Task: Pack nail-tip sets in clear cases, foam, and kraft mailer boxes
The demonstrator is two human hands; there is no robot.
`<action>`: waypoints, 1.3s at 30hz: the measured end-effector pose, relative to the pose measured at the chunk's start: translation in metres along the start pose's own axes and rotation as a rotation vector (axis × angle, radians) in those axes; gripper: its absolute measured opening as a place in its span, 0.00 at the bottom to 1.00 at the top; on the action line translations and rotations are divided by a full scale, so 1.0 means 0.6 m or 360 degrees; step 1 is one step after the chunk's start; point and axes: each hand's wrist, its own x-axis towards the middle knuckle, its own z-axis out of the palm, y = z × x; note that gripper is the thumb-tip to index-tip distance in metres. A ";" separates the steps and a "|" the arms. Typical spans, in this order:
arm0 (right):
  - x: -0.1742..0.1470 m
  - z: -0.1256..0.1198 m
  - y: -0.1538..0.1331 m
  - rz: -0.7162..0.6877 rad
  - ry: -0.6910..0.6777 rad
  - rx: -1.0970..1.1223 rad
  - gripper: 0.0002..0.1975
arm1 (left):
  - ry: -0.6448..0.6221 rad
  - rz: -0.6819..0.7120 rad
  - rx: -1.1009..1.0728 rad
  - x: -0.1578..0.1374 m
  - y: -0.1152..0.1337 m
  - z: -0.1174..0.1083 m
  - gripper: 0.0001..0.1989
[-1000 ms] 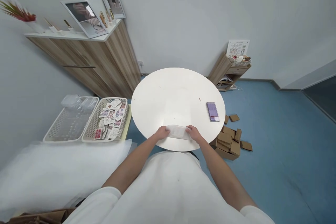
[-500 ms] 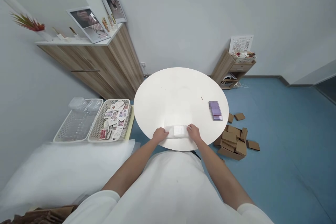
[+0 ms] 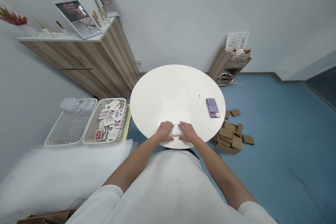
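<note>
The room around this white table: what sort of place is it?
Perhaps a small workroom or stockroom: there is a basket of printed cards, clear plastic packaging beside it, and brown cardboard boxes on the floor.

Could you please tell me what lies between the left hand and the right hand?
The head view shows a white packet between the left hand and right hand, on the white table.

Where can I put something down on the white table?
On the white table, between its left edge and the left hand, or between the right hand and the purple thing. Crowded: around the white packet, and inside the card-filled basket.
</note>
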 end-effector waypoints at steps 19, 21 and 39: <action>-0.016 -0.039 0.006 0.0319 -0.0125 0.0830 0.13 | -0.0241 -0.0313 -0.1058 -0.009 -0.025 -0.010 0.20; -0.007 -0.041 0.010 0.0412 -0.0109 0.0901 0.13 | -0.0168 -0.0386 -0.1166 -0.010 -0.039 -0.009 0.20; -0.003 0.009 0.051 0.1065 0.0228 0.0744 0.06 | 0.0153 -0.1014 -0.1147 -0.007 -0.065 0.037 0.08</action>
